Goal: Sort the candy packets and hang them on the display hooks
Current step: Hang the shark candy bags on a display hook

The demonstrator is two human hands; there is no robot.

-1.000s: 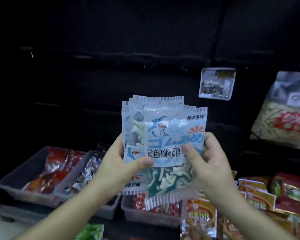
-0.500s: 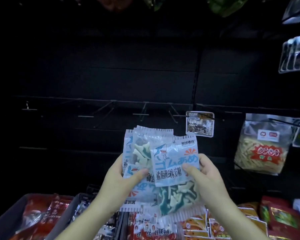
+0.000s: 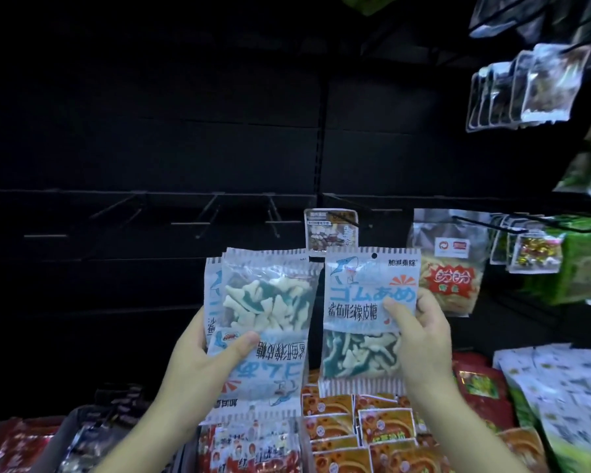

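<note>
My right hand [image 3: 420,339] pinches one shark gummy packet [image 3: 365,302], upright, blue and white, with a hang hole at its top edge. My left hand [image 3: 198,367] grips a small stack of the same shark gummy packets [image 3: 263,308]; the front one is upside down. The two lots are held apart, side by side, in front of a dark display wall. A row of bare display hooks [image 3: 212,213] juts from the wall just above the packets.
A small nut packet [image 3: 331,233] hangs on a hook behind the held packet. A yellow snack bag [image 3: 451,264] and several other bags [image 3: 533,250] hang at right. Bins of red and orange packets [image 3: 355,428] lie below; more clear packets [image 3: 543,87] hang upper right.
My right hand pulled one packet off the stack and moved it right, so the two lots now sit apart. The view tilted up, and both hands rose toward the hook row.
</note>
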